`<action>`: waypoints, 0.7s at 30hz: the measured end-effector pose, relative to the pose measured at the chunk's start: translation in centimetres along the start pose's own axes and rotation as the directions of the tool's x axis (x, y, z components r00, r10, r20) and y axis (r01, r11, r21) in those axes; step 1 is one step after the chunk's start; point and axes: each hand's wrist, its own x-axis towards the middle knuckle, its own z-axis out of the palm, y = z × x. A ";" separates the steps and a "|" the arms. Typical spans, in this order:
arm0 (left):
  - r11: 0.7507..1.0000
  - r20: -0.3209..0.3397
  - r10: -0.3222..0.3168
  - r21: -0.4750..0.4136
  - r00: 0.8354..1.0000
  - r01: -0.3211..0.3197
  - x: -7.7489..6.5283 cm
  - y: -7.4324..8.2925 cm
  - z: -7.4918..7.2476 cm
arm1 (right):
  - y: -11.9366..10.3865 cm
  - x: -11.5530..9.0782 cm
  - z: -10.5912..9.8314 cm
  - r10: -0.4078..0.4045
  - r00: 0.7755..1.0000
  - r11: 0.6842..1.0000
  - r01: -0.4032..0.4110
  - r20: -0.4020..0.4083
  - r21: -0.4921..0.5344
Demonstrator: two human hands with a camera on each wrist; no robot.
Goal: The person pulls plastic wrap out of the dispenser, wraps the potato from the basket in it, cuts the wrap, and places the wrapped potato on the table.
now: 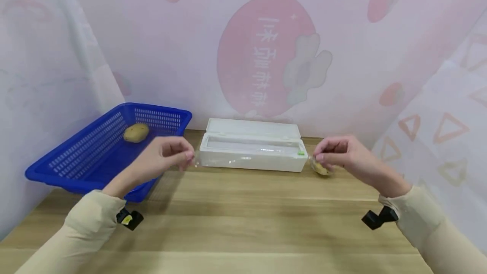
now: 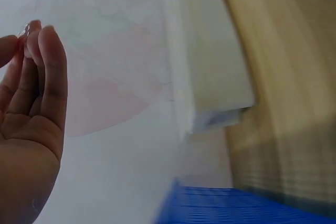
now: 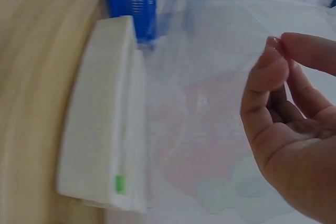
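A sheet of clear cling film (image 3: 205, 100) stretches between my two hands, nearly invisible in the head view. My left hand (image 1: 169, 155) pinches one corner between thumb and fingertips, in front of the left end of a long white cling film dispenser box (image 1: 251, 157). Near the box's right end, my right hand (image 1: 348, 157) pinches the other corner in the same way. The box's lid (image 1: 253, 129) stands open at the back. Just behind my right fingers, a yellowish potato-like item (image 1: 322, 169) lies on the table, partly hidden.
On the left stands a blue plastic basket (image 1: 163, 117) with slotted walls, holding one potato (image 1: 136, 132). The wooden table (image 1: 243, 215) runs back to a printed pink and white cloth (image 1: 190, 54), which also hangs at both sides.
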 end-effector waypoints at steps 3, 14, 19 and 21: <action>0.995 0.087 -0.096 0.021 0.992 0.094 -0.8 -1.6 1.5 | 2.3 -0.8 0.8 0.072 0.995 0.997 -0.070 0.070 -0.035; 0.926 0.131 -0.375 0.088 0.918 0.367 -2.7 -7.0 5.8 | 9.7 -3.0 4.4 0.429 0.903 0.903 -0.428 -0.016 0.047; 0.928 0.176 -0.372 0.097 0.912 0.360 -3.1 -7.8 6.9 | 11.2 -3.5 5.6 0.424 0.906 0.906 -0.424 0.007 0.003; 0.928 0.176 -0.369 0.112 0.912 0.354 -3.1 -7.9 7.2 | 11.6 -3.6 6.0 0.414 0.910 0.910 -0.413 0.004 -0.017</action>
